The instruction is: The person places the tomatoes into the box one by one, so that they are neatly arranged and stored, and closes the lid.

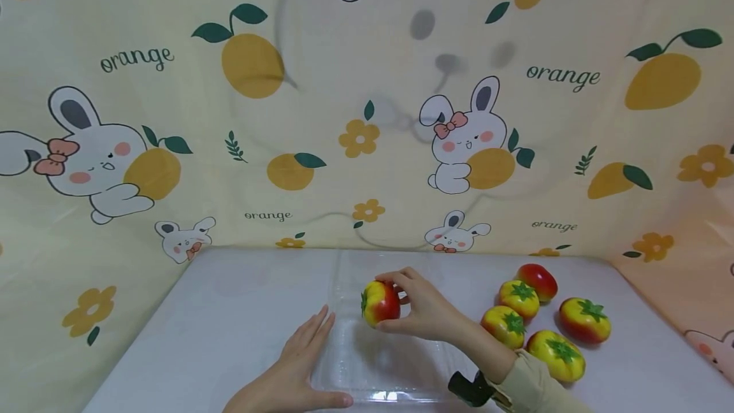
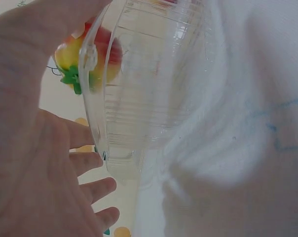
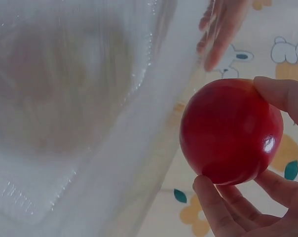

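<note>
My right hand (image 1: pixel 423 308) pinches a glossy red-and-yellow persimmon (image 1: pixel 381 303) between thumb and fingers, above a clear plastic box (image 1: pixel 385 395). The fruit is tipped sideways, its green leafy top facing left. In the right wrist view the smooth red underside of the persimmon (image 3: pixel 230 133) faces the camera. My left hand (image 1: pixel 292 362) is at the box's left side, its fingers extended and thumb spread toward the front edge. The left wrist view shows the left fingers (image 2: pixel 97 190) close by the rim of the clear box (image 2: pixel 94 98).
On the right side of the white table lie several more persimmons, among them a mostly red one (image 1: pixel 537 282) at the back and a yellow one (image 1: pixel 556 355) close to my right sleeve (image 1: pixel 533 384). A curtain (image 1: pixel 367 81) printed with rabbits and oranges hangs behind the table.
</note>
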`<action>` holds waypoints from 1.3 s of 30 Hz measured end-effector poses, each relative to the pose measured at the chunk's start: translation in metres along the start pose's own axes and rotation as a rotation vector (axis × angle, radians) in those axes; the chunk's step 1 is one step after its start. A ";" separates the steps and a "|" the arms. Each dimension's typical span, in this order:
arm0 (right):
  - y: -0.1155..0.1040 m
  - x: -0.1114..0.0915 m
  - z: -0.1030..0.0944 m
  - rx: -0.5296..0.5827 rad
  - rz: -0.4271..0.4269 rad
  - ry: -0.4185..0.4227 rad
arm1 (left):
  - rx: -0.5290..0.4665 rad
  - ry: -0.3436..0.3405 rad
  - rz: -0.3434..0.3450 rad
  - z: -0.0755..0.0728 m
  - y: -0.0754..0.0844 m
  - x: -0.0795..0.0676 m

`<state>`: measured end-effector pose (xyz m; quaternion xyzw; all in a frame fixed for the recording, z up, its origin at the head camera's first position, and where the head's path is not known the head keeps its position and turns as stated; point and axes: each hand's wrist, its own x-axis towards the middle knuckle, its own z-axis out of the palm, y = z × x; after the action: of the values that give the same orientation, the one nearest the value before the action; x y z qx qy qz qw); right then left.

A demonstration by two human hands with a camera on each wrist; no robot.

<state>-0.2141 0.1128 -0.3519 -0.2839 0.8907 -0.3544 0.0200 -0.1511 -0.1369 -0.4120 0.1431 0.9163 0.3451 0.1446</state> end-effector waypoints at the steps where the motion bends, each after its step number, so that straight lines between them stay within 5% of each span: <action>1: -0.001 0.001 0.001 0.000 -0.003 -0.008 | -0.001 0.000 0.005 0.000 0.000 0.000; 24: -0.010 0.022 0.022 0.017 0.023 -0.127 | -0.010 -0.010 0.036 -0.002 -0.003 0.001; 39: -0.013 0.031 0.032 -0.044 0.137 -0.211 | -0.025 -0.024 0.046 -0.004 -0.003 0.001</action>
<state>-0.2263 0.0695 -0.3627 -0.2584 0.9086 -0.3006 0.1317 -0.1542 -0.1407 -0.4118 0.1663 0.9066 0.3579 0.1492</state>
